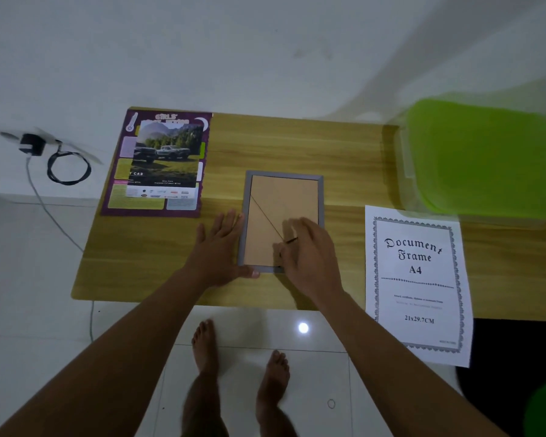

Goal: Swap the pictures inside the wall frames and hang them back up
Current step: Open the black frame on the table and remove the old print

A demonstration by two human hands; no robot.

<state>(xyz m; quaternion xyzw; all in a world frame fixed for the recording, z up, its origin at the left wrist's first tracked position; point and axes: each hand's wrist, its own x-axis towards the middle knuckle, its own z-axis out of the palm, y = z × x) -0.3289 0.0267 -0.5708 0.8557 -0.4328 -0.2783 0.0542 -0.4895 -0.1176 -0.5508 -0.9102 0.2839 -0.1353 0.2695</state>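
Left hand, fingers flat, steadies the face-down frame; right hand pinches a dark tab on its backing.

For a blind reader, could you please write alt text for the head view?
A grey frame lies face down on a table; the left hand rests against its left edge, the right hand works at its backing. A car picture lies left of it, a printed sheet right.
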